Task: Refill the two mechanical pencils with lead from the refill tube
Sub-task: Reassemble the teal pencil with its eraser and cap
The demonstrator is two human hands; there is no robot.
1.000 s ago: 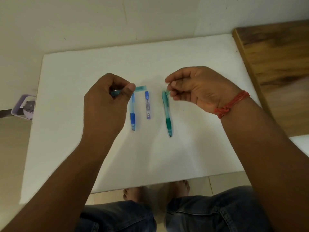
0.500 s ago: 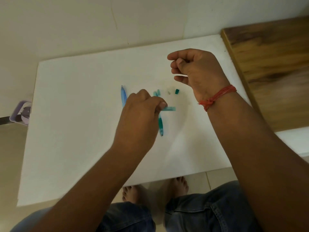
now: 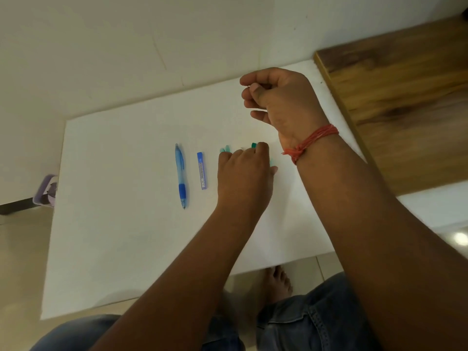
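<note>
My translucent blue plastic mechanical pencil (image 3: 180, 173) lies flat, tip toward me. Just right, parallel, lies the slim blue lead refill tube (image 3: 201, 171). The teal pencil (image 3: 225, 148) is mostly hidden.

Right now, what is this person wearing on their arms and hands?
Both arms are bare, with no sleeves or gloves showing. The right hand has a bracelet of bundled red thread knotted round its wrist. The left hand and its wrist carry nothing: no ring, watch or band is visible.
</note>
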